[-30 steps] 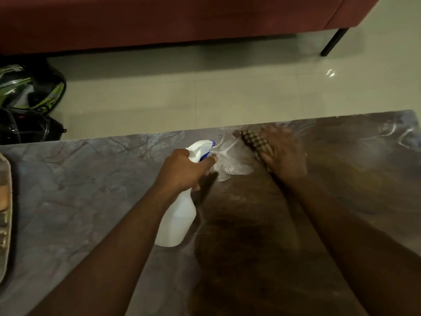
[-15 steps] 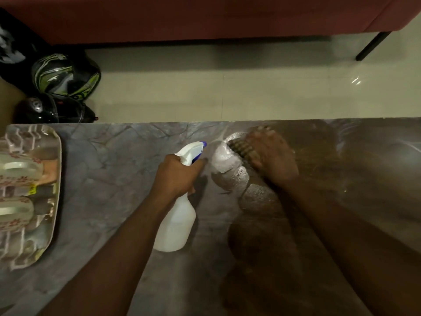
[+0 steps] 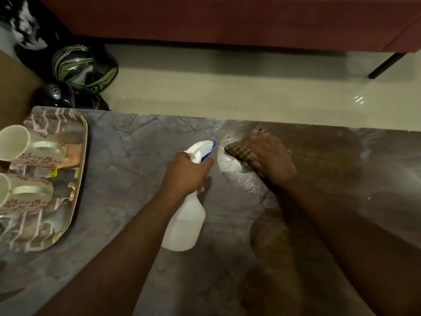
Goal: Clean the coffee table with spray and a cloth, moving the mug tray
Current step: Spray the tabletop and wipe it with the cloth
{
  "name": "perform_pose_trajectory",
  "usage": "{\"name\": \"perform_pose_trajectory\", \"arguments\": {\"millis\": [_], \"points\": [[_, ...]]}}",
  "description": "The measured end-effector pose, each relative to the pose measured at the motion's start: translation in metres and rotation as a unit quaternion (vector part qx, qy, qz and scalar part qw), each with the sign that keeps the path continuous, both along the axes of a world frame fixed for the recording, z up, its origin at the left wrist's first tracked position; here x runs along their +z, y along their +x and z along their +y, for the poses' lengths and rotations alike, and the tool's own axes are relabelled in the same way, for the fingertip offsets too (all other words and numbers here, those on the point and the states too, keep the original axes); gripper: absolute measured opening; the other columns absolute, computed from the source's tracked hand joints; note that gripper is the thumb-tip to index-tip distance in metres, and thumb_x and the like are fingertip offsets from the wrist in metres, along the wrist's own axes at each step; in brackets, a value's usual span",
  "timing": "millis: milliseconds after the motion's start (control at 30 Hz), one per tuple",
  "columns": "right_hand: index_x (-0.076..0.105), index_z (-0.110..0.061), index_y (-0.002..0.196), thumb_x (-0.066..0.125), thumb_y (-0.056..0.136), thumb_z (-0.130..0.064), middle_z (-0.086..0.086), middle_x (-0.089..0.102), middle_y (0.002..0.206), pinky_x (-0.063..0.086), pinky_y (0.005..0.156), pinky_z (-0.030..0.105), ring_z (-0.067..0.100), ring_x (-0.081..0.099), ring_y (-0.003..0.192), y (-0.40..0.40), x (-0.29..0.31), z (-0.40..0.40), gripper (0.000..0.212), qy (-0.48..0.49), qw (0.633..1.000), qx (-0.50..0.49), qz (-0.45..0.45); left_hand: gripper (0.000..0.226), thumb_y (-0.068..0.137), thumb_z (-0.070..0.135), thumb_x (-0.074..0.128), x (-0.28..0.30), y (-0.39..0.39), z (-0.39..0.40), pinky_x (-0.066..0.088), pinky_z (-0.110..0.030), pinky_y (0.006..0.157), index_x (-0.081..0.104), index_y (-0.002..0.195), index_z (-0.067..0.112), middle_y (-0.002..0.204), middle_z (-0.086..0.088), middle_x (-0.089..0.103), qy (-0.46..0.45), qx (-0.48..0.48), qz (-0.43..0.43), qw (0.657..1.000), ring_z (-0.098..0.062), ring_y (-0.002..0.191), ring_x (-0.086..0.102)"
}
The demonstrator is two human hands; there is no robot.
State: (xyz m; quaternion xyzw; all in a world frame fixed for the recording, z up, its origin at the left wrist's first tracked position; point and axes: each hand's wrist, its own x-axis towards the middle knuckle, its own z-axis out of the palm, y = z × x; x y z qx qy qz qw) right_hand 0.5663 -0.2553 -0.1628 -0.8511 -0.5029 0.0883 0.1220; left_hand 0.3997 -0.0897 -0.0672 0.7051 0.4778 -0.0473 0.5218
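Observation:
My left hand (image 3: 185, 173) grips the neck of a white spray bottle (image 3: 188, 220) with a blue nozzle, held above the grey marble coffee table (image 3: 127, 169) and pointing toward the far edge. Just right of the nozzle, my right hand (image 3: 271, 159) presses a brown checked cloth (image 3: 238, 152) flat on the table, over a wet streaked patch. The patterned mug tray (image 3: 77, 179) sits at the table's left end with two flowered white mugs (image 3: 29, 147) lying on their sides on it.
Two helmets (image 3: 84, 67) lie on the pale tiled floor beyond the table's far left corner. A dark red sofa (image 3: 227, 21) runs along the back, with one black leg (image 3: 387, 65) at the far right. A cardboard edge shows at far left.
The view has swung left, bringing the mug tray and helmets into sight. My right hand has wiped the cloth over the sprayed spot, spreading the wet patch; the bottle stays in my left hand.

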Motion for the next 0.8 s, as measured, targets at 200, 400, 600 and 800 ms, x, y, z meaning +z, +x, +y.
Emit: {"name": "perform_pose_trajectory", "arguments": {"millis": [200,400,600,800], "points": [[0.050,-0.015,0.134,0.030,0.085,-0.037,0.008,0.052,0.137,0.027,0.111,0.046,0.031,0.042,0.130,-0.046,0.006,0.067,0.057,0.030,0.998,-0.063,0.012,0.036,0.081,0.035,0.071,-0.011,-0.025,-0.008,0.048,-0.028,0.051,0.068,0.113,0.019,0.066,-0.007,0.071,-0.049,-0.012,-0.005,0.999,-0.021,0.051,0.062],[0.047,-0.018,0.137,0.046,0.090,-0.038,0.004,0.050,0.140,0.029,0.110,0.047,0.026,0.041,0.132,-0.048,0.001,-0.040,0.051,0.002,0.987,0.158,-0.015,0.018,0.074,0.033,0.071,-0.020,-0.084,-0.034,0.046,-0.028,0.050,0.074,0.089,0.024,0.062,-0.008,0.070,-0.096,0.023,0.026,0.995,-0.021,0.046,0.059],[0.052,-0.011,0.130,0.048,0.086,-0.030,0.011,0.053,0.134,0.029,0.109,0.046,0.033,0.044,0.127,-0.079,0.007,0.012,0.049,0.055,0.986,-0.159,-0.019,0.008,0.075,0.030,0.065,-0.028,-0.123,-0.062,0.046,-0.027,0.052,0.066,0.082,0.025,0.059,-0.010,0.065,-0.092,0.068,0.021,0.993,-0.018,0.041,0.054],[0.046,-0.020,0.138,0.046,0.090,-0.038,0.002,0.047,0.142,0.023,0.114,0.042,0.023,0.036,0.136,-0.129,0.005,-0.061,0.052,-0.007,0.987,0.158,0.010,0.030,0.076,0.039,0.074,-0.027,-0.134,-0.080,0.044,-0.028,0.050,0.071,0.101,0.023,0.064,-0.007,0.067,-0.188,0.047,0.009,0.981,-0.018,0.049,0.057]]}}
